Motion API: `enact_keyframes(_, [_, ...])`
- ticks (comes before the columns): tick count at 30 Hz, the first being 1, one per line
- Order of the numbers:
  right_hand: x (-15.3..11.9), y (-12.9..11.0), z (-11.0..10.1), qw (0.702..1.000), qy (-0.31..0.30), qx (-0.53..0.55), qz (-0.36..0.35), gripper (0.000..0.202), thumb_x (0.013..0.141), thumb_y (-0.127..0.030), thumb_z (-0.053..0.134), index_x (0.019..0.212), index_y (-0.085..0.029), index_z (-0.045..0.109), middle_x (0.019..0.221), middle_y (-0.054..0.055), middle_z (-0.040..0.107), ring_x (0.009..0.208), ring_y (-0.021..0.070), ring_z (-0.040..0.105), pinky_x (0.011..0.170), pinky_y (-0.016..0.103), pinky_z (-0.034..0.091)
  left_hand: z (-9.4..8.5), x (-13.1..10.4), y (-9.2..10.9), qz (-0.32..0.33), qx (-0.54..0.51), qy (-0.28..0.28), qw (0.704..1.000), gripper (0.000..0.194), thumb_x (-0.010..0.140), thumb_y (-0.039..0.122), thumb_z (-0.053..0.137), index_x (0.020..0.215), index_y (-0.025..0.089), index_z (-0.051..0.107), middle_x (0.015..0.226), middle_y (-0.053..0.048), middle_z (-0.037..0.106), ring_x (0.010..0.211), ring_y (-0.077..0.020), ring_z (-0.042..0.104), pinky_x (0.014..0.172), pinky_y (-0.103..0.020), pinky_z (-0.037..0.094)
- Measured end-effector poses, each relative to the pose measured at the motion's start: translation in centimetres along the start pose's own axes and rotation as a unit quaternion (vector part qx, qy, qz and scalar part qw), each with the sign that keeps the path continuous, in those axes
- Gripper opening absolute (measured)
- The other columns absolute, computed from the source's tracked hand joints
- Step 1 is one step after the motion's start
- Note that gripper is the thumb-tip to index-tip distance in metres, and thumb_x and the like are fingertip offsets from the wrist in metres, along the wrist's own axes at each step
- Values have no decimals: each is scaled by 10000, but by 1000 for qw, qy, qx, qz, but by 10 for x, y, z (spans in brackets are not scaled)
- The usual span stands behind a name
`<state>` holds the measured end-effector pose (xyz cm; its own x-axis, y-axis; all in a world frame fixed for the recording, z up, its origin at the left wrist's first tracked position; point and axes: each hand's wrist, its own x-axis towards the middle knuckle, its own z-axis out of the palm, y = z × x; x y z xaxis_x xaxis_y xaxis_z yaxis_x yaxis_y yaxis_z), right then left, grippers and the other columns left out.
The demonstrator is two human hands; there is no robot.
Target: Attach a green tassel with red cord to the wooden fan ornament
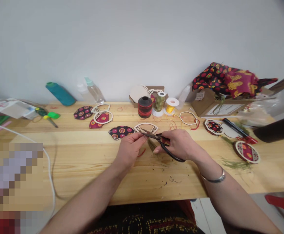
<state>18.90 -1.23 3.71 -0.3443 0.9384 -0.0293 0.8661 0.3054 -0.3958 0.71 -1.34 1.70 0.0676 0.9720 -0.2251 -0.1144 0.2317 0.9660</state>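
My right hand [177, 144] grips a pair of scissors [167, 152] by the black handles. The dark blades point left, over the fingertips of my left hand [131, 146]. Those fingers are pinched together at the top of an olive-green thread tassel [153, 146], whose strands hang down to the right under the scissors. A short red cord [142, 152] shows beside the left fingers. Just beyond the hands lie a fan-shaped wooden lattice frame [147, 126] and a dark patterned fabric piece [121, 132].
Spools of red-black [145, 107], green [159, 102] and yellow thread [172, 106] stand behind. A cardboard box [205, 105] with fabric is at right, near finished ornaments [247, 151]. Thread snippers [45, 115] and a white cable [48, 162] lie left. Dark clippings dot the table front.
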Motion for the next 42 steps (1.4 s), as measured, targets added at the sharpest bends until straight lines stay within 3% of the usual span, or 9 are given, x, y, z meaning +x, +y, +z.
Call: enact_keyframes(42, [1, 1, 2, 999, 34, -17, -1, 479, 738, -643, 569, 590, -192, 508, 507, -16, 516, 493, 100, 381, 520, 247, 196, -1, 2, -1, -3, -30, -2, 1000, 196, 654, 275, 727, 814, 172, 774, 349, 66, 390, 450, -108, 426, 482, -230, 359])
